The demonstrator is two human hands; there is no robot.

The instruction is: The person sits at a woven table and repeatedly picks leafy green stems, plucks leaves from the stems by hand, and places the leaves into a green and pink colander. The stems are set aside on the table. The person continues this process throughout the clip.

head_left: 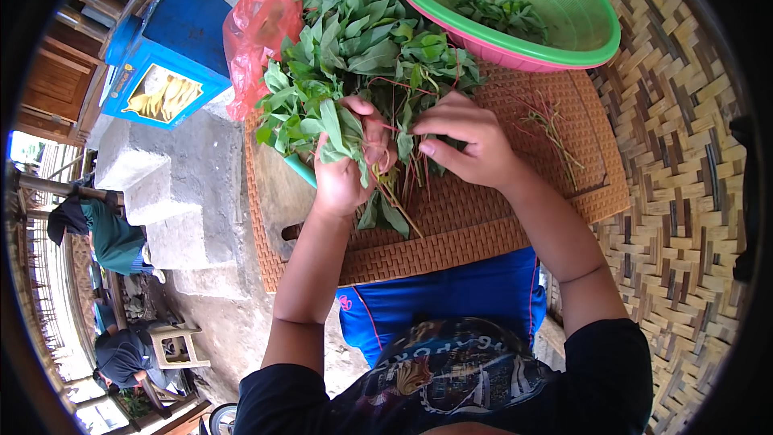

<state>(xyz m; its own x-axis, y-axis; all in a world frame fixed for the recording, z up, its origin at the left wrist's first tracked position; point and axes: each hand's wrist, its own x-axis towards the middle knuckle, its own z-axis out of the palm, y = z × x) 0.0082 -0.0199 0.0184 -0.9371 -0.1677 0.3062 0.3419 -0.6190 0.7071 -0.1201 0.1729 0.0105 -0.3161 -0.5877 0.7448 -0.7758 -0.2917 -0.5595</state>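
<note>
My left hand (350, 163) is closed around a leafy green sprig (341, 133) whose leaves spread over the fingers. Just to its right, my right hand (462, 142) pinches a thin reddish stem (389, 125) between thumb and forefinger. A large heap of leafy greens (368, 42) lies beyond both hands on the brown woven-pattern table (483, 223). Below the left hand, a bare stalk (406, 217) points toward the table's near edge. The turquoise handle (300, 170) of some tool pokes out from under the leaves; the rest of it is hidden.
A green colander (580, 24) with plucked leaves (501, 12) sits in a pink basin (519, 60) at the back right. Discarded stems (555, 139) lie on the right. A wooden board (272, 193), red plastic bag (259, 36) and blue box (175, 48) are leftward. Two people (124, 353) are farther left.
</note>
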